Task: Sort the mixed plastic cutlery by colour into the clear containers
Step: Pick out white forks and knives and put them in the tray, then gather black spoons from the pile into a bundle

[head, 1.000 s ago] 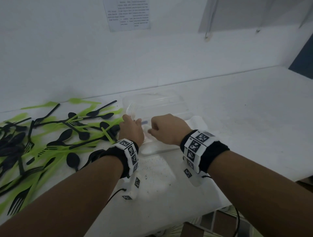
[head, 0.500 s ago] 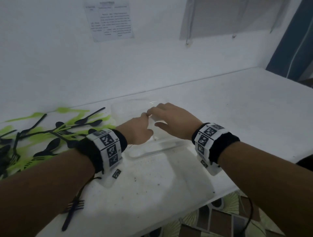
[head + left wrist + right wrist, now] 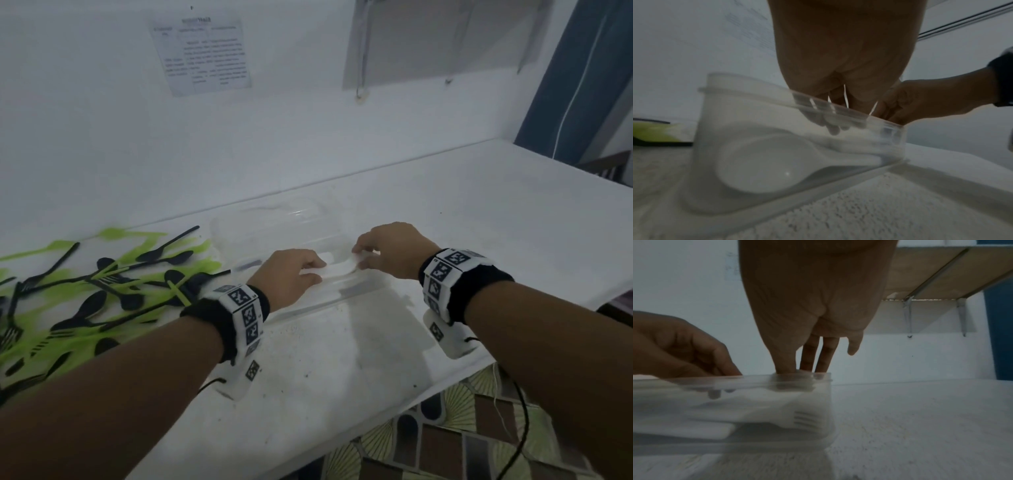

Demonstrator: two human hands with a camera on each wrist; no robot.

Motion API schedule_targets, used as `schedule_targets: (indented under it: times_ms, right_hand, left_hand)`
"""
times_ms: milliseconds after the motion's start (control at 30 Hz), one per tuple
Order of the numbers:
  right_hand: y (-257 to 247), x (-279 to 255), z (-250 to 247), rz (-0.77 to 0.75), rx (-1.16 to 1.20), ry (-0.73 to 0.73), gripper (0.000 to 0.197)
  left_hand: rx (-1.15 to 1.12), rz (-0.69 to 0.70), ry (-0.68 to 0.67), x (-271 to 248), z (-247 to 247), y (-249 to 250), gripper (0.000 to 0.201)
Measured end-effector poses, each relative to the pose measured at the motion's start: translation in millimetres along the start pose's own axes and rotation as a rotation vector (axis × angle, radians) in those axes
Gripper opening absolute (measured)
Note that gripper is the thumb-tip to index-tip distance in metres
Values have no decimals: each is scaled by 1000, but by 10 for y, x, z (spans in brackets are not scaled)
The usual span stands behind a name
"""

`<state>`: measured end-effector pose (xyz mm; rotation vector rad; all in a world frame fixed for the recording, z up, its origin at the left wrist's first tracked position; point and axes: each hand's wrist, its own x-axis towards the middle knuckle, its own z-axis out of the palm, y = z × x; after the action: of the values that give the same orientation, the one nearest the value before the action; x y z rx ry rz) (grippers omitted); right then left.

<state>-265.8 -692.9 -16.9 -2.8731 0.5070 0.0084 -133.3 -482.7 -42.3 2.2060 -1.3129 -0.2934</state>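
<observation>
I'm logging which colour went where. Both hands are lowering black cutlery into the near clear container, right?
Not black: the cutlery both hands lower into the near clear container is white, as the right wrist view shows. The black and green pieces lie on the table.

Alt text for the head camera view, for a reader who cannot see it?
Both hands reach into a clear container on a white table, the left hand and right hand each holding an end of white cutlery. Black and green cutlery lies scattered to the left.
</observation>
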Motion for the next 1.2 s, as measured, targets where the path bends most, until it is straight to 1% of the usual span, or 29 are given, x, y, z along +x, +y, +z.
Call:
schedule_targets:
  times_ms: [67,133,233,367,533,700,833,900,1000,1067,1133,1200]
  right_hand:
    - [46,4,-26,-1,76,-34,29]
    - [70,16,-40,14,136,-60,26]
    - [49,69,-63,27,128,-108,20]
    - [46,85,-126,26,99,-181,14]
    - [-5,68,-66,105,195,-131,16]
    - [-57,72,49,154,128,-89,15]
    - [-96,59,11,162,73,-78,22]
    - [-139,73,13,154,98,-11,24]
    - [-298,118,5,125,228,82,27]
    - [-478,172,-25,105,354,84,34]
    - [-713,242,-51,89,476,55,43]
    - [-969,343,-45,58,543,37,51]
  left_hand:
    - [-3,-13,-30,54,4,-15,22]
    - [48,9,-60,93,6,-3,22]
    - [111,32,-100,135,20,31,20]
    - [69,8,-116,144,26,34,19]
    - [-5,15,-97,149,74,17,10]
    - [11,1,-146,181,38,39,10]
    - [-12,-28,-174,181,-1,18,9]
    - [-39,-67,-145,155,-50,3,17]
    - [-23,-109,-68,94,-262,-6,26]
    - [-19,-152,-26,35,-475,-39,31]
    - [-43,-223,29,-60,-714,-104,37]
    - [-30,-299,77,-202,-945,-205,45]
